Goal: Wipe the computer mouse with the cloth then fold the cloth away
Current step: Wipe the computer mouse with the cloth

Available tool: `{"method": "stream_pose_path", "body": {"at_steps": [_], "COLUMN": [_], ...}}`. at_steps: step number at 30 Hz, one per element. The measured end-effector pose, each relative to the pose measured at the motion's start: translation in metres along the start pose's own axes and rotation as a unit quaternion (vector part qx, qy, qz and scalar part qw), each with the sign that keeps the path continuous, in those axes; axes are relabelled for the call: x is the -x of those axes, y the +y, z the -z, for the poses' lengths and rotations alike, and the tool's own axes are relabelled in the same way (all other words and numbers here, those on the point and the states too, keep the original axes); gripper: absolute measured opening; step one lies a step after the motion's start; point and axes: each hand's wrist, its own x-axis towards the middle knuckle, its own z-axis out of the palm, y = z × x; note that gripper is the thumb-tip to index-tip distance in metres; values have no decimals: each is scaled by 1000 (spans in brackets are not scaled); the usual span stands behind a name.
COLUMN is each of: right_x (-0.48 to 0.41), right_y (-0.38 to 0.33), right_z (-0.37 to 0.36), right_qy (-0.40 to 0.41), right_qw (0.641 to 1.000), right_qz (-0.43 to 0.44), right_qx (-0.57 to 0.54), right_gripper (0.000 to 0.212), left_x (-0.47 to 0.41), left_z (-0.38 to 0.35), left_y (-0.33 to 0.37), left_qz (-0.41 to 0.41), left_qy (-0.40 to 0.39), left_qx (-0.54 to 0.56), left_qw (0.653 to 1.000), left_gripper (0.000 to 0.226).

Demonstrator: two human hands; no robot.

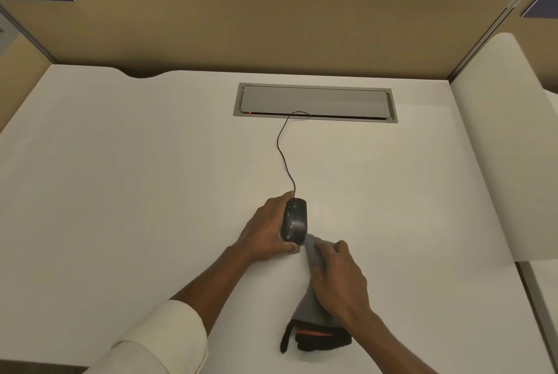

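A black wired computer mouse (294, 221) is tipped on its side on the white desk (136, 177), underside facing right. My left hand (267, 230) grips it from the left, fingers wrapped around its body. My right hand (339, 275) pinches a grey cloth (312, 255) and presses its tip against the rear end of the mouse. The cloth trails back toward me under my right hand, ending in a black and orange edge (317, 336) lying on the desk.
The mouse cable (282, 150) runs up to a grey cable hatch (314, 101) set in the desk. A tan partition (256, 26) closes off the back. A white side panel (507, 147) stands at the right edge.
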Motion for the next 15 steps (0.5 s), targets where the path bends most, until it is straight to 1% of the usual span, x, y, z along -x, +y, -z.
{"method": "stream_pose_path", "body": {"at_steps": [2, 4, 6, 8, 10, 12, 14, 15], "right_x": [6, 13, 21, 27, 31, 31, 30, 29], "right_y": [4, 8, 12, 12, 11, 8, 4, 1], "right_z": [8, 14, 20, 25, 29, 31, 32, 31], "right_qy": [1, 7, 19, 26, 36, 53, 68, 71], "right_qw": [998, 990, 970, 945, 922, 901, 890, 888], "right_qz": [-14, -21, -36, -55, -67, -79, -90, -92], "right_qx": [-56, -138, -241, -321, -380, -423, -443, -445], "right_gripper": [47, 46, 44, 42, 38, 34, 32, 32], "left_x": [1, 2, 2, 2, 7, 18, 36, 46], "left_z": [0, -1, -2, -2, -3, -1, -1, -3], "left_y": [0, -1, -2, 0, 4, 14, 23, 28], "left_qz": [-2, -2, -4, -13, -23, -37, -57, -67], "left_qy": [-2, -3, -1, 17, 52, 74, 94, 118], "left_qx": [-1, 6, 13, -15, -52, -55, -51, -46], "left_qw": [1000, 1000, 1000, 1000, 997, 995, 993, 990], "left_gripper": [133, 139, 144, 142, 133, 121, 105, 95]}}
